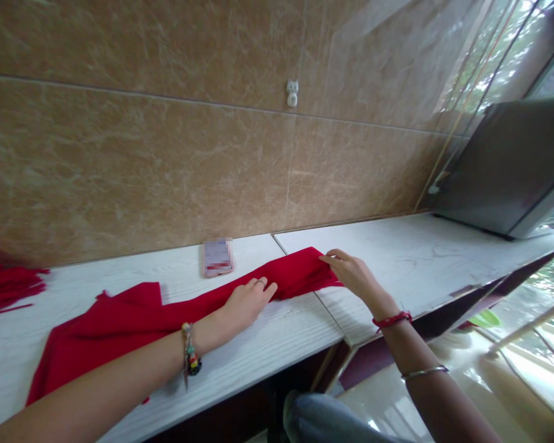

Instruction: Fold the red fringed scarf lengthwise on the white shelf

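Observation:
A long red scarf (120, 317) lies across the white tabletop, wide and loosely spread at the left, narrowed into a folded strip toward the right. A bit of fringe shows at its right end. My left hand (244, 303) rests on top of the strip near its middle, fingers loosely bent and apart, pressing on the cloth rather than gripping it. At the right end, my right hand (353, 274) pinches the scarf's edge between thumb and fingers. Bracelets circle both wrists.
Behind the scarf lies a phone (217, 258) near the tiled wall (143, 160). More red fringed cloth (9, 283) sits at the far left. A large dark box-shaped appliance (503, 166) stands at the right end. The table's front edge (277, 375) runs close to me.

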`<state>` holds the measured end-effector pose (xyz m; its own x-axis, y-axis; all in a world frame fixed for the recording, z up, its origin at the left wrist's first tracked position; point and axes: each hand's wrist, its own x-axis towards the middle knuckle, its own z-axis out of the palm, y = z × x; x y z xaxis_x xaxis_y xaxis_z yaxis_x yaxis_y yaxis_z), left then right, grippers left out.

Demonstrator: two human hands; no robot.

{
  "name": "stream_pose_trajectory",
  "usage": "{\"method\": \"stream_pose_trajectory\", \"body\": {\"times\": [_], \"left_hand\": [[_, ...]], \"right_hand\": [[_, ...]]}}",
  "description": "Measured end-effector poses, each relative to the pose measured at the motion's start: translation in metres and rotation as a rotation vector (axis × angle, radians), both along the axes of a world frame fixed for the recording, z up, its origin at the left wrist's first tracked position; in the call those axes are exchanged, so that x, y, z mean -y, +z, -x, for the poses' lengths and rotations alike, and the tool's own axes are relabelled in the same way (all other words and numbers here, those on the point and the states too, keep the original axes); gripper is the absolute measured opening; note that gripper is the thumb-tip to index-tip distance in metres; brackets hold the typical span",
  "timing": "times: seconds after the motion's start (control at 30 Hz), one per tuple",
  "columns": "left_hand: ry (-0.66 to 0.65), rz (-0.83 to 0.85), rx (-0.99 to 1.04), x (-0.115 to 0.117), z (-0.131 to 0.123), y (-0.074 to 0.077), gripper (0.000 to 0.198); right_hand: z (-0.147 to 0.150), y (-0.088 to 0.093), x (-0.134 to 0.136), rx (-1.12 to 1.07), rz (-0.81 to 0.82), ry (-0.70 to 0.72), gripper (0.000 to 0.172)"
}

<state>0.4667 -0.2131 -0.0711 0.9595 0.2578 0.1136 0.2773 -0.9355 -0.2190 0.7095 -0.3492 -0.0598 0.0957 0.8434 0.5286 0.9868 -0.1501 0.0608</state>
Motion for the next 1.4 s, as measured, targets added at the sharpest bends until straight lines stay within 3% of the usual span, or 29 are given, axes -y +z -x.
{"method": "stream_pose_trajectory", "body": {"times": [0.1, 0.37, 0.57, 0.7, 0.9, 1.17, 1.27, 1.4], "left_hand": [[0.027, -0.01, 0.033, 0.007, 0.001, 0.001, 0.042], [0.118, -0.068, 0.12, 0.02, -0.021, 0.0, 0.049], [0.126, -0.086, 0.22, 0.026, -0.025, -0.007, 0.056], [0.172, -0.162, 0.184, 0.027, -0.028, -0.003, 0.057], [0.062, -0.183, 0.115, 0.021, -0.018, 0.009, 0.053], [-0.109, -0.023, 0.018, 0.005, -0.009, -0.014, 0.06], [-0.137, 0.071, 0.004, 0.004, -0.012, -0.005, 0.054], [-0.147, 0.158, 0.102, 0.007, -0.036, 0.015, 0.042]], "right_hand": [[0.0, 0.002, 0.0, -0.029, -0.028, 0.012, 0.038], [0.001, 0.002, -0.003, 0.031, -0.05, 0.118, 0.029], [0.0, -0.002, -0.008, 0.029, -0.094, 0.117, 0.025], [0.0, -0.001, -0.009, -0.018, -0.146, 0.102, 0.025], [-0.006, -0.005, 0.0, -0.094, -0.126, 0.15, 0.031], [-0.016, -0.026, 0.01, -0.179, -0.027, 0.198, 0.04], [-0.018, -0.022, 0.01, -0.205, -0.04, 0.223, 0.043], [-0.01, -0.001, -0.007, -0.223, -0.142, 0.168, 0.036]]}}
